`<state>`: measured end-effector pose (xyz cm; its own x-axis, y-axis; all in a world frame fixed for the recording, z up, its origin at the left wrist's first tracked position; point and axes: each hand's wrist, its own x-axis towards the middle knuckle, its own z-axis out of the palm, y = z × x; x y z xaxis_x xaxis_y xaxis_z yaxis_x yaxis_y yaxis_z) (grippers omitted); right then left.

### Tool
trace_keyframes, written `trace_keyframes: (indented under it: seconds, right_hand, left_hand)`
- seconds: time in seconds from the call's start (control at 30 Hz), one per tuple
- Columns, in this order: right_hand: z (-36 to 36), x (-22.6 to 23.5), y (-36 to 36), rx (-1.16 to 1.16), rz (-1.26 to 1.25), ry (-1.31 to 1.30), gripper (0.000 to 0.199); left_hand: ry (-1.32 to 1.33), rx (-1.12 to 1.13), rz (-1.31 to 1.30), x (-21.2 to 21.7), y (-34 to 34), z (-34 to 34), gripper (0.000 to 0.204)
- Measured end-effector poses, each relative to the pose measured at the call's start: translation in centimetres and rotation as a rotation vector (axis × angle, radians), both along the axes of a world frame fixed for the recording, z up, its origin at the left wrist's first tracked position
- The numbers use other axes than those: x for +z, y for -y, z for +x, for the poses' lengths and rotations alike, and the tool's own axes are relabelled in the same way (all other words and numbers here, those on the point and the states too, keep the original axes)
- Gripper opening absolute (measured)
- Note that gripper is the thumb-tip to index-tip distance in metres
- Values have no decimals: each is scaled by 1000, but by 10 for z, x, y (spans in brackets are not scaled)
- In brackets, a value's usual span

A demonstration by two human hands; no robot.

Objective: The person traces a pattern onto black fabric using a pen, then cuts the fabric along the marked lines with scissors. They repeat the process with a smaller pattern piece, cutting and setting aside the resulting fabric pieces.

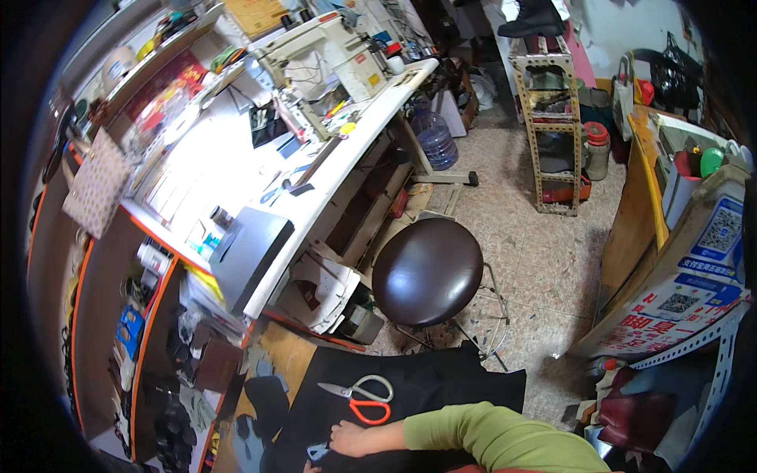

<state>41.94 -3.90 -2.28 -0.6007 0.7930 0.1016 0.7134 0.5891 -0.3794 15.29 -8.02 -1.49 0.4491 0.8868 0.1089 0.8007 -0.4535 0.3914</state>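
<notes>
My right hand (pixel 352 439), its arm in a green sleeve, rests low on a black sheet of material (pixel 426 384). Its fingers are bent together at the edge of a small grey-blue piece (pixel 317 452) whose kind I cannot make out. Of my left hand (pixel 312 467), just some fingertips show at the lower edge, close under that piece. Scissors (pixel 361 398) with one red and one pale handle lie slightly open on the black sheet, just beyond my right hand. A cut black piece (pixel 266 400) and grey-blue scraps (pixel 247 443) lie to the left.
A round brown stool (pixel 427 272) stands beyond the black sheet. Past it, a white worktable (pixel 315 169) carries a sewing machine (pixel 315 59) and a dark flat box (pixel 251 252). Shelves (pixel 102 331) line the left; a metal rack (pixel 552 126) and wooden cabinet (pixel 631 205) stand right.
</notes>
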Motion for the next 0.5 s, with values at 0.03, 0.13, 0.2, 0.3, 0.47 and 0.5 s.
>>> trace_keyframes:
  seconds: [0.03, 0.13, 0.2, 0.3, 0.47, 0.5]
  right_hand:
    - [-1, -8, 1, 14, 35, 18, 17]
    - [-10, -29, 2, -1, 115, -147, 18]
    - [-27, -45, -5, -70, 222, -169, 12]
    - [-39, -45, -26, -86, 107, -193, 15]
    - [-17, 3, -33, -88, -52, -151, 18]
    - [-8, 5, -33, -72, -24, -129, 18]
  left_hand:
    - [-6, 23, -11, 1, 1, 5, 56]
    - [-13, 55, 3, 0, 2, 2, 63]
    - [-54, 89, -54, 7, -1, 7, 55]
    - [-130, 97, 2, 16, 2, 22, 31]
    - [-99, 293, 50, 10, 21, 48, 26]
    - [-88, 291, 106, 4, 17, 49, 30]
